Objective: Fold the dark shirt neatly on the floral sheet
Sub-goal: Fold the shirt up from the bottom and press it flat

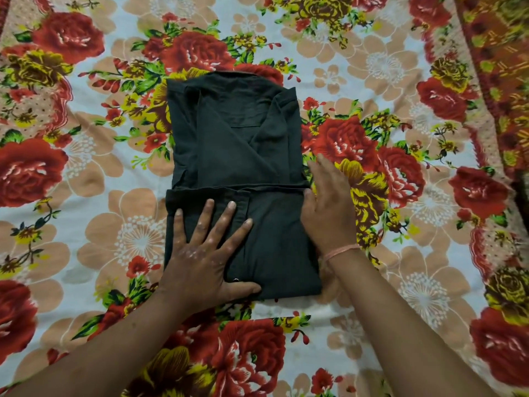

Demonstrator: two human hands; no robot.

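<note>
- The dark green-black cotton shirt (237, 173) lies folded into a tall rectangle at the centre of the frame, on the floral sheet (86, 173) printed with red roses and peach blossoms.
- Its lower part is doubled up over itself, its edge crossing the middle of the shirt.
- The left hand (200, 250) lies flat on that lower fold, palm down, fingers spread wide, thumb near a small metal snap (236, 279).
- The right hand (329, 207) presses flat at the shirt's right edge, fingers straight and together, partly on the sheet.
- A thin pink thread band (340, 251) circles the right wrist.
- Both forearms reach in from the bottom of the frame.
</note>
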